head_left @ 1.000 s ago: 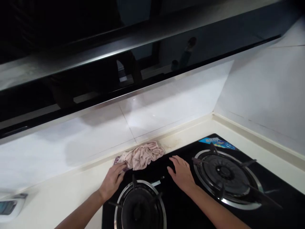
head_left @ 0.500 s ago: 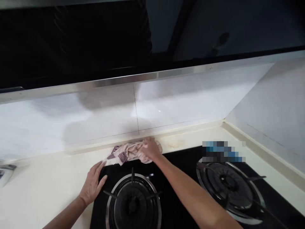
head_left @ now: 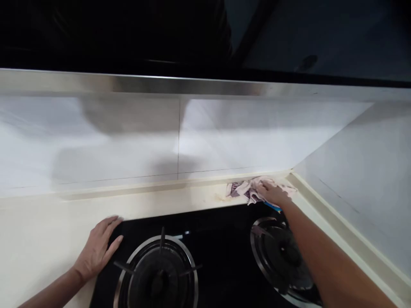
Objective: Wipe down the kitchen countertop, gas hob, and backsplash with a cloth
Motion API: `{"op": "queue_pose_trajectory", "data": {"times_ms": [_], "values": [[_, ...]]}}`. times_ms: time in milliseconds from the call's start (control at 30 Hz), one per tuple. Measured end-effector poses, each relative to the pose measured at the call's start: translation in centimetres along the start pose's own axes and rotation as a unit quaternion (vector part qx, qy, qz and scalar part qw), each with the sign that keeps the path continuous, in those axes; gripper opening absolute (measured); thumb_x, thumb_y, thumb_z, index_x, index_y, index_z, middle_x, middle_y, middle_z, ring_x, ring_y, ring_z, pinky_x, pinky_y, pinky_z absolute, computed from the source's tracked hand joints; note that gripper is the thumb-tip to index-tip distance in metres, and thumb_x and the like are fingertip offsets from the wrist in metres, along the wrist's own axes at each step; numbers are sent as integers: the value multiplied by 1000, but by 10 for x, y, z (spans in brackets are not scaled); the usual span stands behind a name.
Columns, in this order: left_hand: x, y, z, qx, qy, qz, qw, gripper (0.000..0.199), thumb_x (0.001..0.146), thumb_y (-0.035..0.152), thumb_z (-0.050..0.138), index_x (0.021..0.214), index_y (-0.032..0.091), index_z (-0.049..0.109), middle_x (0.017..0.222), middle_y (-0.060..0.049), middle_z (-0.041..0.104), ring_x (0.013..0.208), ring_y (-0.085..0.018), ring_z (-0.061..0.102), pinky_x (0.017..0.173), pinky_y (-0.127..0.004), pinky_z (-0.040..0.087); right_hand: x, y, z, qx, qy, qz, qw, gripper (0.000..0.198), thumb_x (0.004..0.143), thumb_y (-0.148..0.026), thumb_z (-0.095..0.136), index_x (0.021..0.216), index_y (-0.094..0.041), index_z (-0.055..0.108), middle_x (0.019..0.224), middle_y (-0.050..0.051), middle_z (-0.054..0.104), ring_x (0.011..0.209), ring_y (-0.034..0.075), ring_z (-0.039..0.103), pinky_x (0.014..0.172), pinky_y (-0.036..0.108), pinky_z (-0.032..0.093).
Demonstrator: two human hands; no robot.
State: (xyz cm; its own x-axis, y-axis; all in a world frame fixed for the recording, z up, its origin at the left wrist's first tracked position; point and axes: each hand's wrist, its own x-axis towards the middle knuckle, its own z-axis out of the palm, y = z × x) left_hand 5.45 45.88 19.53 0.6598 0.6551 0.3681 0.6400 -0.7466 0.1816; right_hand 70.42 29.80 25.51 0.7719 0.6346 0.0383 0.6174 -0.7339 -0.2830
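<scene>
A crumpled pale pink cloth (head_left: 248,191) with purple patches lies on the cream counter (head_left: 144,207) behind the stove, close to the right corner. My right hand (head_left: 272,193) presses on it, fingers closed into its folds. At the left edge of the black gas stove (head_left: 212,248), my left hand (head_left: 98,246) rests with fingers stretched out, partly on the counter and partly on the glass, holding nothing. A brownish stain (head_left: 221,197) shows on the counter just left of the cloth.
The left burner (head_left: 157,284) and right burner (head_left: 284,254) have raised pan supports. A blue patch (head_left: 272,207) shows under my right hand. Above, the dark range hood (head_left: 144,38) spans the view. White tiled walls (head_left: 224,132) meet at the right corner.
My right hand has slid the cloth right along the back counter, from behind the left burner toward the corner. My left hand stays at the stove's left edge. The view has shifted slightly.
</scene>
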Motion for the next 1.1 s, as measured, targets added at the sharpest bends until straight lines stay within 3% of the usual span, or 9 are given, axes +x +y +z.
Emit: {"op": "queue_pose_trajectory", "data": {"times_ms": [167,467,667,767,900,933,1000,1067,1100], "values": [[1,-1,-1,1,-11,2,1000,48,95,48,46,137,26,49,135,-10,58,125,-30,56,105,-50,47,-30,-56,36,-55,-115,-27,991,70,82,-70,54,132,-22,58,146,23,44,135,49,39,101,68,34],[1,-2,3,-7,-3,-7,1000,48,94,50,46,135,26,51,134,-10,60,124,-30,57,104,-50,48,-134,-225,75,33,-187,-273,943,60,89,-57,54,133,-16,55,132,21,55,124,35,54,103,47,41],[1,1,0,-10,16,-9,1000,46,95,49,46,133,24,53,131,-10,62,122,-29,59,105,-49,49,-162,-283,87,143,-191,-246,939,48,99,-45,33,130,-17,57,121,15,66,107,25,63,95,39,48],[0,2,-1,-8,19,-4,1000,46,95,48,47,134,24,52,131,-10,62,122,-28,59,104,-48,50,-152,-275,67,206,-197,-249,926,51,102,-45,25,128,-17,59,104,10,70,93,21,64,87,35,51],[-2,3,-1,-10,22,-2,1000,45,96,47,46,135,24,51,131,-11,61,122,-28,59,105,-48,49,-108,-210,16,435,-265,-224,831,48,96,-51,39,118,-17,64,98,9,71,90,22,64,83,35,52],[-2,3,0,-11,22,-5,1000,45,97,47,46,135,23,50,132,-11,61,123,-28,58,106,-49,49,-93,-185,2,436,-263,-203,836,44,92,-51,45,115,-18,65,99,8,71,89,22,65,83,35,52],[-2,5,0,-13,20,-11,1000,45,97,47,46,135,23,50,133,-11,60,124,-28,57,107,-49,48,-64,-133,-23,337,-225,-176,897,38,90,-46,49,112,-20,66,105,8,69,96,22,64,86,35,52],[-2,6,0,-14,20,-12,1000,45,97,46,47,135,22,50,133,-11,60,125,-28,57,107,-48,48,-41,-87,-39,118,-73,-74,988,32,85,-34,50,106,-20,69,105,11,68,98,25,63,88,38,51],[-3,6,1,-15,20,-12,1000,45,97,46,47,135,22,50,133,-11,60,124,-28,56,107,-48,48,-34,-70,-42,72,-25,-50,996,37,85,-30,50,114,-16,68,113,17,64,106,30,61,93,44,48]]}}
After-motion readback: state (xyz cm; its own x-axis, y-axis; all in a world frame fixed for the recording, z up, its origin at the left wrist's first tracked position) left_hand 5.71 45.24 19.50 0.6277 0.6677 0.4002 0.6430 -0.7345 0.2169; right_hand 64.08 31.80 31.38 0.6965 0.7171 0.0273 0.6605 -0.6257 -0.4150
